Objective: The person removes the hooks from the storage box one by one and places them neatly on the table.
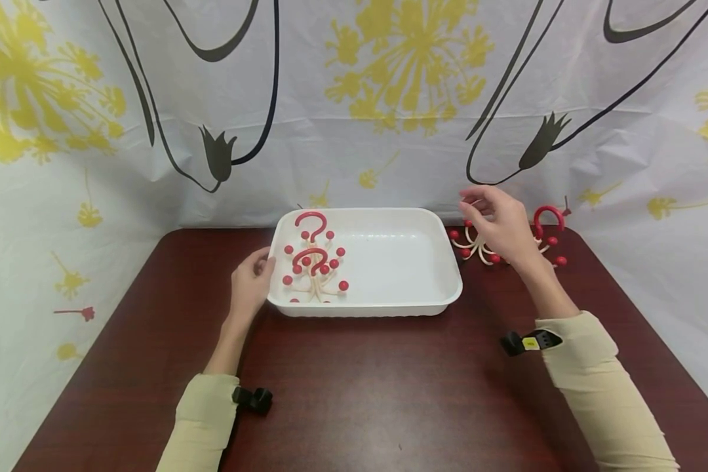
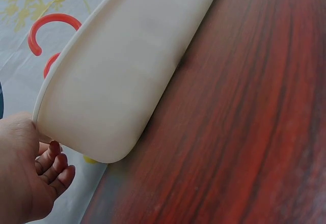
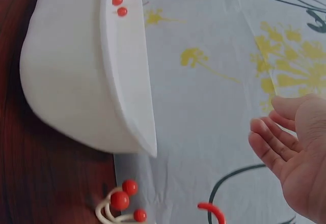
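My left hand (image 1: 250,283) pinches the left rim of a white rectangular tray (image 1: 398,262); in the left wrist view its fingers (image 2: 62,179) curl below that rim. Two hangers lie at the tray's left end, each with a red top hook (image 1: 311,252) and cream arms tipped with red balls (image 1: 343,286). Past the tray's right side, my right hand (image 1: 501,219) is raised with loosely bent fingers and nothing between them. Below and behind it are more cream arms with red balls (image 1: 476,248), partly hidden by the hand, and another red hook (image 1: 549,216).
The tray stands on a dark red wooden table (image 1: 377,393), near its back edge. Behind the table hangs a white cloth (image 1: 366,151) with yellow and dark flower prints. A small black camera (image 1: 261,400) is strapped at the left cuff, another black device (image 1: 513,343) at the right cuff.
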The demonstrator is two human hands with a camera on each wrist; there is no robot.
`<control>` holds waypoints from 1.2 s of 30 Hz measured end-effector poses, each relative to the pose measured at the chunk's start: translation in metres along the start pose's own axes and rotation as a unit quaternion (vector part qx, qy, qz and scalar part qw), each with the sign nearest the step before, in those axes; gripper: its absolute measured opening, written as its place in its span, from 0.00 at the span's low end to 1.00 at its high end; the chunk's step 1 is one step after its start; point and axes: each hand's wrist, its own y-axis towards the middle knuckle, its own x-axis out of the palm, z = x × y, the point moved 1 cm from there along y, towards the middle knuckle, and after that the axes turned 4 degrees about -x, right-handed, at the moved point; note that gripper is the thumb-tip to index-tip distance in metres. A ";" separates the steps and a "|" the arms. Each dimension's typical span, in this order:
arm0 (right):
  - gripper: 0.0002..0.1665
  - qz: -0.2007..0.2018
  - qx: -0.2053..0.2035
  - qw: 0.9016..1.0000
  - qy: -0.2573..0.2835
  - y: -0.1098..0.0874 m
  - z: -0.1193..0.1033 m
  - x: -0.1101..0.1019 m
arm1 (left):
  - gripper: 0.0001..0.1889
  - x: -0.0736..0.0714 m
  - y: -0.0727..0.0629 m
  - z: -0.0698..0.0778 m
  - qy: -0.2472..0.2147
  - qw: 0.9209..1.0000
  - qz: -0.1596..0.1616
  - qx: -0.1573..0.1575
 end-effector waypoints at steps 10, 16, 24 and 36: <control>0.17 -0.038 -0.004 0.999 0.027 0.007 -0.020 0.025 | 0.20 -0.001 -0.001 0.001 0.001 1.000 -0.002 -0.003; 0.16 -0.052 -0.023 0.997 0.043 0.010 -0.031 0.042 | 0.21 -0.002 -0.002 0.001 0.002 1.000 -0.004 -0.004; 0.16 -0.088 -0.030 0.993 0.066 0.013 -0.048 0.063 | 0.20 -0.001 -0.001 0.002 -0.002 1.000 0.001 0.001; 0.17 -0.124 -0.043 0.987 0.091 0.016 -0.076 0.098 | 0.21 -0.001 -0.001 0.001 -0.003 1.000 -0.005 -0.007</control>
